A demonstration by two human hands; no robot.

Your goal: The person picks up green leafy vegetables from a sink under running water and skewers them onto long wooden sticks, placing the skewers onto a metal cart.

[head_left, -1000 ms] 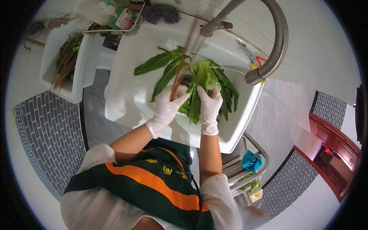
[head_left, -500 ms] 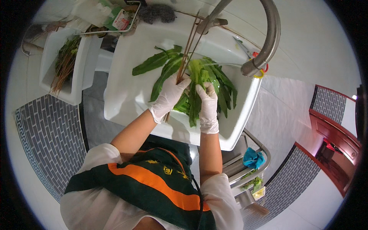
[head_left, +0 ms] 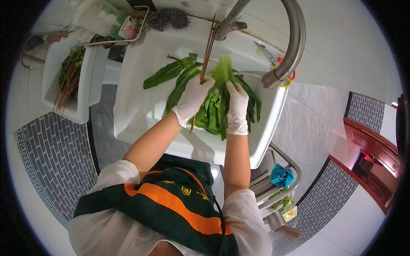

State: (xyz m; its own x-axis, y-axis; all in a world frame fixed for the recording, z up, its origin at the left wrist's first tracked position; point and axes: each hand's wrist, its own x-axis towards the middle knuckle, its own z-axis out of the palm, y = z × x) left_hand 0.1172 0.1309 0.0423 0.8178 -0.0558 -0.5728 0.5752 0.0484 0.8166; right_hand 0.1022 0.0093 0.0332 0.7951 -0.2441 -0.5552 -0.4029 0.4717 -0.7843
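Thin brown skewers (head_left: 208, 52) stand slanted in my gloved left hand (head_left: 192, 101), whose fingers are closed round them. Their lower ends stick out beside the wrist. My gloved right hand (head_left: 237, 109) pinches the edge of a green lettuce leaf (head_left: 221, 73), its broad pale end pointing away from me. The left fingertips meet the leaf's other side; whether they grip it is hidden. More long leaves (head_left: 165, 75) lie in the white sink (head_left: 136, 113) under and around both hands.
A curved metal faucet (head_left: 294, 42) arches over the sink's right side, near scissors (head_left: 265, 51) on the rim. At the far left, a white basin (head_left: 85, 91) holds more skewers and greens. A wire rack (head_left: 143, 25) with bottles and a dark scrubber (head_left: 168, 19) sit behind.
The skewers, fanned apart before, now lie close together. The leaf's pale end has come up and spread flat between my hands. The whole view has shifted slightly.
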